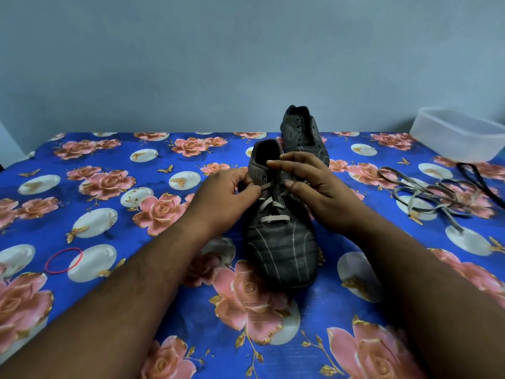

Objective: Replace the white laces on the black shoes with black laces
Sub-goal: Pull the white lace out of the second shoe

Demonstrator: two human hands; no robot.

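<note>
A black shoe with pale stitched lines stands in the middle of the table, toe toward me, with a white lace threaded through its lower eyelets. My left hand pinches the lace at the shoe's left eyelet row. My right hand lies over the right side of the tongue, fingers curled on the shoe's upper and the lace there. A second black shoe without a lace stands just behind. A loose white lace lies at the right, with a black lace beside it.
A flowered blue cloth covers the table. A clear plastic tub stands at the far right corner against the wall. A red rubber band lies at the left.
</note>
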